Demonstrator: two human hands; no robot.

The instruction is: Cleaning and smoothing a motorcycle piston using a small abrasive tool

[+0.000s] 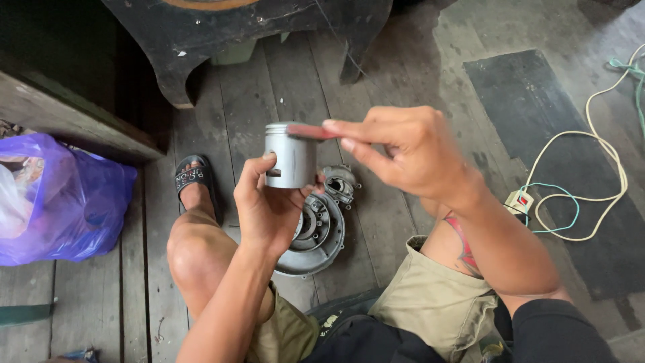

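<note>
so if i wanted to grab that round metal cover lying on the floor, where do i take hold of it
By its outer rim, probably from the side towards the bare floorboards. The round metal cover lies flat, its middle full of raised parts, and the left hand holding the metal cylinder hangs over its other side.

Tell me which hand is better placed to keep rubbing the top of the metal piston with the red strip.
Right. The right hand already pinches the red strip, laid on the crown of the piston. The left hand grips the piston from below, so it seems busy steadying it.

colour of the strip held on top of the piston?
Reddish-brown strip, pinched by the right hand; head view.
</note>
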